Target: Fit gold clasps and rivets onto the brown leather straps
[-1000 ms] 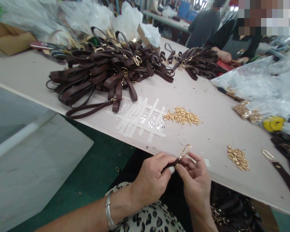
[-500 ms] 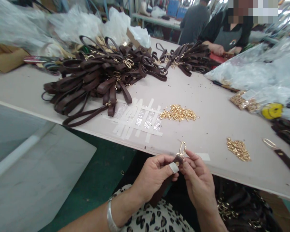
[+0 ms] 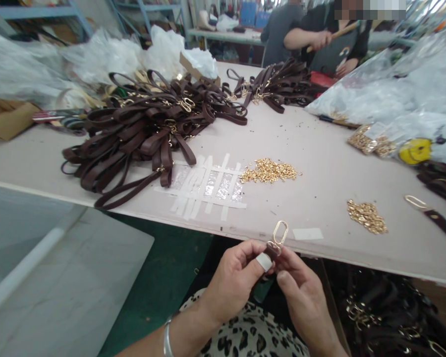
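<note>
The left hand [image 3: 235, 275], its thumb wrapped with a white band, pinches the end of a brown strap [image 3: 270, 252] just in front of the counter [image 3: 301, 136], above the person's lap. From that end a gold clasp [image 3: 281, 232] stands upward, its long loop clear of the fingers. The right hand [image 3: 304, 292] is close beside it, fingertips near the strap end and thumb held apart — whether they grip anything I cannot tell. On the counter, a white slip [image 3: 307, 233] lies near the front edge, and beyond it sit a larger pile of small gold pieces [image 3: 269, 171] and, to the right, a smaller gold pile [image 3: 367, 216]. A big heap of brown straps [image 3: 134, 136] covers the left part, next to a patch of white tape strips [image 3: 208, 191]. Across the counter, a co-worker's hand [image 3: 321, 40] grasps a wooden handle [image 3: 344, 30].
</note>
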Motion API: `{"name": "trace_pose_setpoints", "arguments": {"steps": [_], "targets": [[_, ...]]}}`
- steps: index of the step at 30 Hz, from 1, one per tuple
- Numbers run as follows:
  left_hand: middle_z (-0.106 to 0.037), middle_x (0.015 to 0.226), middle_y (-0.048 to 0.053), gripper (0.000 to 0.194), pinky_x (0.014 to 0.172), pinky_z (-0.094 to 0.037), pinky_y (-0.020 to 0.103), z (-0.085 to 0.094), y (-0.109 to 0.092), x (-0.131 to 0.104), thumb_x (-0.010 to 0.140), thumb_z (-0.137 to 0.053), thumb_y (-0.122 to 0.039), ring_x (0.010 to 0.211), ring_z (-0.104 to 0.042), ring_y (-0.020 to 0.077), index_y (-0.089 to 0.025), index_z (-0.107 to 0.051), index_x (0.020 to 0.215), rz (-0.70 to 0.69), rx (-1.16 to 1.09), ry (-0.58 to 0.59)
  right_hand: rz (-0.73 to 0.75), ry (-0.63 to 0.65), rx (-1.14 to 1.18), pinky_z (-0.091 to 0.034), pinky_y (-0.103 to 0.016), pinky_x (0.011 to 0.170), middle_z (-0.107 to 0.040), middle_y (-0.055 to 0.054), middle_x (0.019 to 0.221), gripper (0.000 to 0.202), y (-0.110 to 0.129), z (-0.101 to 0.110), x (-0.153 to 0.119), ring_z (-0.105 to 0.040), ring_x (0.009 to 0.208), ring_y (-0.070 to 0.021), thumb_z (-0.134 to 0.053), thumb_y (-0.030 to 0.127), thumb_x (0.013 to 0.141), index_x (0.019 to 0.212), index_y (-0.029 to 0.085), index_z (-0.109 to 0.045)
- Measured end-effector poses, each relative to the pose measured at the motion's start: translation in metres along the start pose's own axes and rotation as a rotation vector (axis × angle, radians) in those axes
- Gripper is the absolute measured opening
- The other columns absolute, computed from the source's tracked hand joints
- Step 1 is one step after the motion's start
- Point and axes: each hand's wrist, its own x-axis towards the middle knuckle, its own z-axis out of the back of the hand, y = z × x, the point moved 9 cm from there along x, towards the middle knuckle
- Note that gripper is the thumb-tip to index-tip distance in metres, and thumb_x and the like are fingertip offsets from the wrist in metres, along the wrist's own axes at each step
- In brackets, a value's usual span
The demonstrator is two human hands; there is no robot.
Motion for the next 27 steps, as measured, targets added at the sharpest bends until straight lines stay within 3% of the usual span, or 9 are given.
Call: {"name": "trace_pose_setpoints", "arguments": {"steps": [5,11,15,20,23,25,27], "targets": [[-0.067,0.088,0.004,0.015,0.084,-0.047,0.028,-0.002,-0.006,-0.007,0.092,-0.062,-0.029,0.086,-0.058,0.0176,-0.016,-0.067,0.089,-0.142,0.148,-0.017,0.043,0.003,-0.139,-0.052,-0.033,0.102,-0.068,-0.003,0.127,0.031,0.014,-0.015,-0.008,-0.062,0.119,-0.0230,-0.066,0.038,0.091,0.121,0.031,-0.070],[-0.066,0.085,0.003,0.012,0.081,-0.047,0.026,0.002,0.006,-0.009,0.089,-0.065,-0.027,0.083,-0.057,0.0167,-0.016,-0.067,0.085,-0.117,0.086,-0.080,0.004,-0.012,-0.146,-0.051,-0.035,0.103,-0.068,-0.003,0.128,0.034,0.001,-0.013,-0.010,-0.063,0.118,-0.0231,-0.065,0.038,0.092,0.124,0.029,-0.068],[-0.067,0.084,0.003,0.012,0.080,-0.047,0.024,0.003,0.016,-0.004,0.085,-0.071,-0.026,0.079,-0.058,0.0138,-0.014,-0.070,0.086,-0.005,-0.167,-0.083,0.009,-0.013,-0.123,-0.051,-0.038,0.103,-0.065,-0.006,0.133,0.040,0.000,-0.013,-0.011,-0.061,0.122,-0.0254,-0.065,0.042,0.091,0.128,0.026,-0.065],[-0.067,0.078,0.004,0.014,0.071,-0.050,0.022,0.009,0.019,0.000,0.084,-0.073,-0.025,0.071,-0.061,0.0116,-0.013,-0.072,0.089,0.069,-0.528,-0.139,-0.060,0.063,-0.046,-0.051,-0.040,0.102,-0.055,-0.013,0.143,0.070,-0.008,-0.020,-0.018,-0.054,0.130,-0.0283,-0.071,0.050,0.083,0.144,0.024,-0.049],[-0.068,0.077,0.005,0.014,0.064,-0.050,0.021,0.016,0.023,-0.002,0.082,-0.074,-0.025,0.067,-0.062,0.0118,-0.012,-0.071,0.085,0.126,-0.554,-0.210,-0.245,0.149,0.013,-0.056,-0.039,0.090,-0.060,-0.016,0.136,0.067,-0.026,-0.027,-0.023,-0.065,0.113,-0.0287,-0.069,0.056,0.082,0.138,0.021,-0.056],[-0.070,0.079,0.005,0.014,0.063,-0.051,0.021,0.023,0.025,-0.006,0.082,-0.074,-0.026,0.067,-0.063,0.0123,-0.013,-0.071,0.087,0.161,-0.525,-0.276,-0.336,0.259,0.062,-0.058,-0.034,0.075,-0.069,-0.016,0.120,0.063,-0.033,-0.036,-0.027,-0.070,0.088,-0.0234,-0.068,0.058,0.083,0.131,0.019,-0.061],[-0.070,0.081,0.006,0.015,0.066,-0.052,0.022,0.030,0.022,-0.009,0.081,-0.075,-0.025,0.071,-0.064,0.0128,-0.013,-0.072,0.088,0.146,-0.470,-0.322,-0.393,0.328,0.098,-0.054,-0.027,0.065,-0.073,-0.013,0.102,0.056,-0.037,-0.042,-0.030,-0.066,0.071,-0.0169,-0.068,0.057,0.083,0.124,0.018,-0.066]]}}
